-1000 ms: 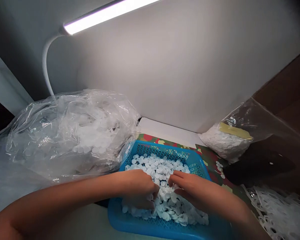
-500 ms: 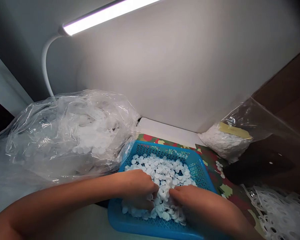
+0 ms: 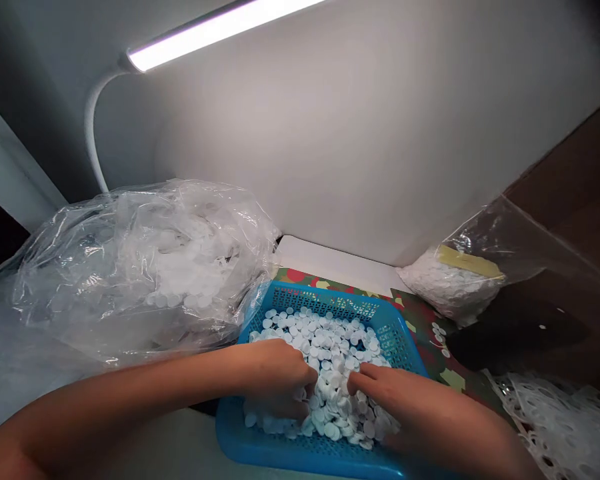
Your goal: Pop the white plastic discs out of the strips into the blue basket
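Note:
A blue plastic basket (image 3: 275, 455) holds a heap of small round white plastic discs (image 3: 330, 343). My left hand (image 3: 283, 377) reaches into its left side, fingers curled down and closed, with white discs showing between thumb and fingers. How many it grips is hidden. Over the right side of the heap is my right hand (image 3: 380, 393), its fingers stretched and apart, the fingertips at the discs. Its lower fingers are partly out of sight beneath the hand.
Left of the basket lies a big clear plastic bag (image 3: 130, 280) of white pieces. Another filled bag (image 3: 447, 283) with a yellow strip sits back right. White sheets with ring-shaped holes (image 3: 565, 427) lie at lower right. A lit lamp (image 3: 225, 33) hangs above. Camouflage-patterned cloth (image 3: 433, 363) lies underneath.
My right hand has moved a little to the right, away from the left hand, and its fingers have spread. The left hand stays where it was.

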Demonstrator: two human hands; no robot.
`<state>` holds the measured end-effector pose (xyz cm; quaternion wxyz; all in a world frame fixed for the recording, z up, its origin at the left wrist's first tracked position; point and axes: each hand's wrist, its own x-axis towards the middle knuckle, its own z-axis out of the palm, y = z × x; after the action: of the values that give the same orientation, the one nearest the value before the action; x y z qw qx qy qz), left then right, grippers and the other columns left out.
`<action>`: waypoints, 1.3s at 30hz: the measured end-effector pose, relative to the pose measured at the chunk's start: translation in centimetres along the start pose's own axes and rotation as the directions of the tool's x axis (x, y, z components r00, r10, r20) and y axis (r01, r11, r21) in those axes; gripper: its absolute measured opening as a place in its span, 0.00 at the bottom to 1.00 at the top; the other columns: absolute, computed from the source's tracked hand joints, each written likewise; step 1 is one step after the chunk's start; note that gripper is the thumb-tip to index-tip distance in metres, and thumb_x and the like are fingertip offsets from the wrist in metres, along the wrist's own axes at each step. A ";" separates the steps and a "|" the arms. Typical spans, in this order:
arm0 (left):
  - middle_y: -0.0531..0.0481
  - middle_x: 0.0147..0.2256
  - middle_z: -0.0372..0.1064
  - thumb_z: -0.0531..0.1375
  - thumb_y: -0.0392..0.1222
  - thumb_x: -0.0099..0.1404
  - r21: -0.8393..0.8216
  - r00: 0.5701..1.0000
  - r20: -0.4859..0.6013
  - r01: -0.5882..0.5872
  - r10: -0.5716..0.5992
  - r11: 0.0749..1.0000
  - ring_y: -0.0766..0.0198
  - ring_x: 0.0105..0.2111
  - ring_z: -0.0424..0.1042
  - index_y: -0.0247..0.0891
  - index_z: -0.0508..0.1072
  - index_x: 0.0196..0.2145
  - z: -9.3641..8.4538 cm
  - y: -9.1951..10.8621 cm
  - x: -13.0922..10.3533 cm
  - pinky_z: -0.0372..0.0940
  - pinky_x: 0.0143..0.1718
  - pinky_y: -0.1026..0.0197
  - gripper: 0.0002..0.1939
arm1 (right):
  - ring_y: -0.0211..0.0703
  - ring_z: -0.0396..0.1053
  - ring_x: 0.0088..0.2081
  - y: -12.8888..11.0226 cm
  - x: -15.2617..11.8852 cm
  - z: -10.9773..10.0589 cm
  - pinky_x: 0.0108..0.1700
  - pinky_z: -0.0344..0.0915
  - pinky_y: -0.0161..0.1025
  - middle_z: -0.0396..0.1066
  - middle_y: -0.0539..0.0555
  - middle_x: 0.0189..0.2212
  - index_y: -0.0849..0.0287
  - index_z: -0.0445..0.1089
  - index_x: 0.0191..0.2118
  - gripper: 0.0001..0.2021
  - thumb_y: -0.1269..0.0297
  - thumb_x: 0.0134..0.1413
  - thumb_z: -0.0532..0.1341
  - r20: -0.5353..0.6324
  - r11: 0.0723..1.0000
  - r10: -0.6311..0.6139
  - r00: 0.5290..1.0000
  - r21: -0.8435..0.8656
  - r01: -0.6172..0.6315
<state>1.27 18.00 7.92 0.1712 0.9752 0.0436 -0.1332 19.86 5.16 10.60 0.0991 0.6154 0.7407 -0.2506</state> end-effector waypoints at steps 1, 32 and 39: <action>0.50 0.23 0.70 0.54 0.48 0.58 0.002 1.000 0.000 -0.002 0.002 1.000 0.62 0.21 0.66 0.42 0.72 0.36 0.0 0.0 0.0 0.52 0.19 0.63 0.13 | 0.49 0.65 0.43 -0.3 0.2 0.2 0.41 0.61 0.40 0.65 0.56 0.45 0.54 0.61 0.48 0.26 0.79 0.39 0.54 0.017 1.000 0.017 1.000 -0.008 -0.017; 0.48 0.25 0.72 0.54 0.47 0.57 0.000 0.999 -0.008 0.033 -0.033 0.999 0.60 0.23 0.68 0.42 0.72 0.37 0.1 0.1 -0.1 0.58 0.22 0.62 0.12 | 0.40 0.63 0.28 1.7 0.3 -1.3 0.26 0.52 0.35 0.66 0.50 0.27 0.57 0.61 0.29 0.04 0.65 0.53 0.53 -0.159 0.997 0.075 0.984 -0.003 -0.077; 0.49 0.24 0.71 0.54 0.46 0.57 0.004 1.000 -0.015 0.016 -0.016 1.000 0.60 0.22 0.68 0.42 0.72 0.36 0.1 0.1 -0.1 0.58 0.22 0.63 0.11 | 0.46 0.65 0.41 1.3 0.6 -0.4 0.34 0.58 0.34 0.63 0.53 0.44 0.52 0.61 0.48 0.26 0.75 0.38 0.60 -0.087 0.997 0.063 0.994 0.043 -0.059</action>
<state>1.18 17.89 7.88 0.1677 0.9762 0.0525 -0.1274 21.04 6.05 10.28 0.0616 0.6501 0.7200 -0.2349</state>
